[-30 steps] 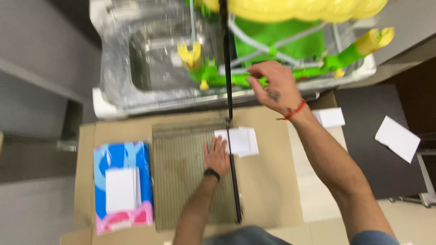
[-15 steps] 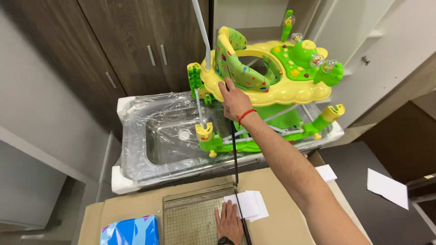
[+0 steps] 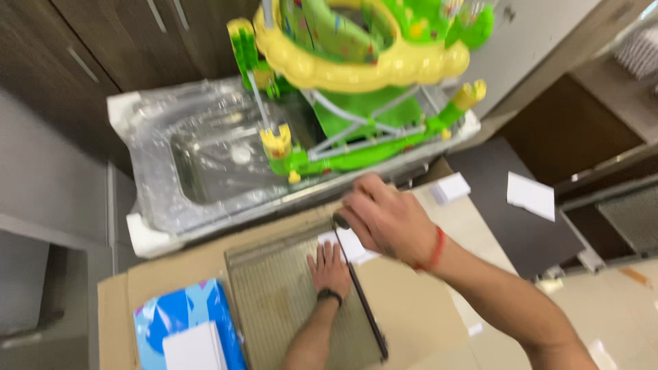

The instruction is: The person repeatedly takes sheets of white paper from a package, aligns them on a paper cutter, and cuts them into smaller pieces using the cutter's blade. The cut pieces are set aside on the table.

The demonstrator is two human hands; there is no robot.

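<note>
I am looking down at my left hand, which is lying flat with its grip spread, fingers pressing a white paper sheet onto the grey gridded bed of the paper cutter. Those fingers are sitting just beside the cutting edge, and I judge that to be the main hazard: if the arm is coming down while they are creeping rightward, they are getting nipped. My right hand has its grip curled tight around the handle end of the black blade arm, which is lying low along the cutter's right side; a slip of that grip could be letting the arm drop unevenly and be dragging the sheet askew. The cutter is resting on a cardboard surface, which may be flexing under pressure and shifting the cut. A blue box with white cards on it is sitting to the left. Farther off, a plastic-wrapped steel sink is carrying a green and yellow baby walker, close enough that a raised arm could be knocking it.
</note>
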